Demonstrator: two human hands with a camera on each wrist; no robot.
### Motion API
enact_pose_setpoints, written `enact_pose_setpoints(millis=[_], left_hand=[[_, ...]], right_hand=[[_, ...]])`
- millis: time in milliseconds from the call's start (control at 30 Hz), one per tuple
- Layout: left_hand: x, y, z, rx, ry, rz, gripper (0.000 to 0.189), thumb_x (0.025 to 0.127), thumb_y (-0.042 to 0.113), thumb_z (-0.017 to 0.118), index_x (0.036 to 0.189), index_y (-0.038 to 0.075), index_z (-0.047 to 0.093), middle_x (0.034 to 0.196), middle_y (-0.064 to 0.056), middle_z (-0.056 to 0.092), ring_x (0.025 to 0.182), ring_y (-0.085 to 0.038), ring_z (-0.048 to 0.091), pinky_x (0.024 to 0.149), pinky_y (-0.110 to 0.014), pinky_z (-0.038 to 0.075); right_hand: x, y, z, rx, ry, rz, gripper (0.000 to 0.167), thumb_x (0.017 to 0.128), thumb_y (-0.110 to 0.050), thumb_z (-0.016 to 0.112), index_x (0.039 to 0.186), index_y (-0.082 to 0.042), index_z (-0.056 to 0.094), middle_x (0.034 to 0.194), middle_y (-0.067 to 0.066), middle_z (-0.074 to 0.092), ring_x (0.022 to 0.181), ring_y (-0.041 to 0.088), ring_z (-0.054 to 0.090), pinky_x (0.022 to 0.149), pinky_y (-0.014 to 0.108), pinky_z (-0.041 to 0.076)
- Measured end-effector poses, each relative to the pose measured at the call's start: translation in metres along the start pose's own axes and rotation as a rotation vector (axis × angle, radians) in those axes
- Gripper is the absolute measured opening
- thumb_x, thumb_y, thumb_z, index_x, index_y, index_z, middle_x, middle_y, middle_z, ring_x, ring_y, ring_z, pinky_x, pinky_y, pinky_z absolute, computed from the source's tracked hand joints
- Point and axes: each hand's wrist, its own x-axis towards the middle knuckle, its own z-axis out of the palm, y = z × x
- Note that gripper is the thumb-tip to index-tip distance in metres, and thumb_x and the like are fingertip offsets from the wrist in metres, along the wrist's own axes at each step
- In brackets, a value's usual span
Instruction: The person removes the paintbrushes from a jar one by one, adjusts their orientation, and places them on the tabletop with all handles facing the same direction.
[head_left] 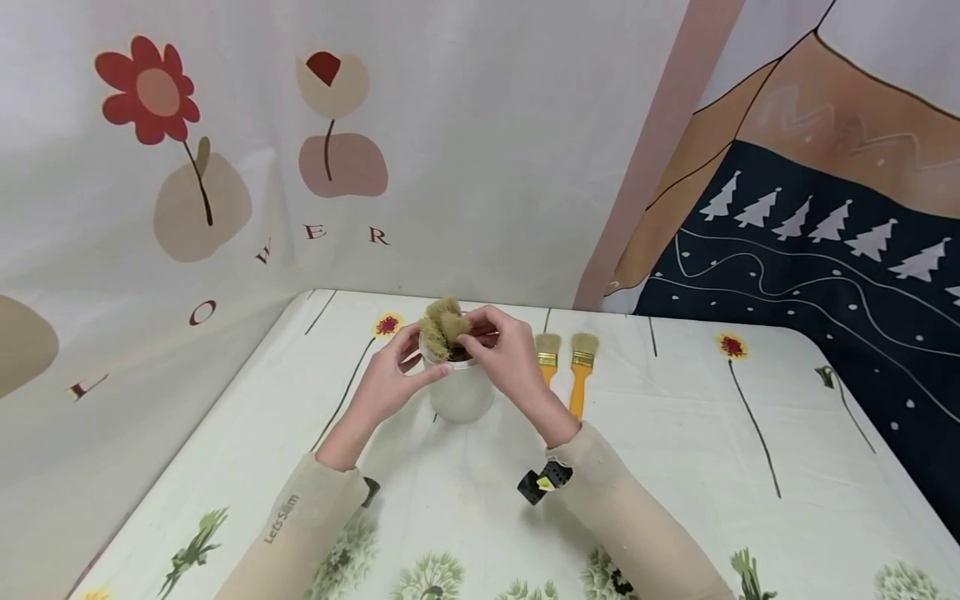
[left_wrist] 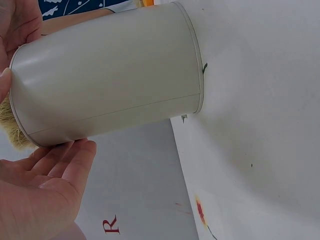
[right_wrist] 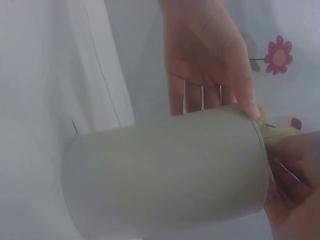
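A pale grey cylindrical holder (head_left: 461,398) stands on the table, with paintbrushes (head_left: 442,323) inside it, bristles up. My left hand (head_left: 390,379) holds the holder near its top from the left, thumb at the rim and fingers along the far side. In the left wrist view those fingers (left_wrist: 75,160) lie against the wall of the holder (left_wrist: 115,75). At the opening, my right hand (head_left: 510,354) pinches a brush by its tan bristles, fingers partly inside the rim. The brush handles are hidden by the holder.
Right of the holder, two paintbrushes lie side by side, a nearer one (head_left: 547,354) and another with a yellow-orange handle (head_left: 579,379). A flower-printed cloth covers the table (head_left: 675,467). Printed curtains (head_left: 487,150) hang right behind its back edge.
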Motion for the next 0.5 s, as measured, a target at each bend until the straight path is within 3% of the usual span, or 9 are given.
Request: enact_pose_setpoints(millis=[500], left_hand=[[0.000,0.001,0.000,-0.007,0.010,-0.002,0.077,0.088,0.027,0.078,0.151,0.008,0.038,0.151,-0.018,0.049,0.141,-0.033,0.047,0.116,-0.048,0.043]], right_hand=[[-0.005,-0.015,-0.018,0.091,0.100,-0.052,0.015,0.091,-0.002,0.069,0.107,0.000,0.068,0.105,0.017,0.072,0.098,0.029,0.073,0.081,0.032,0.064]])
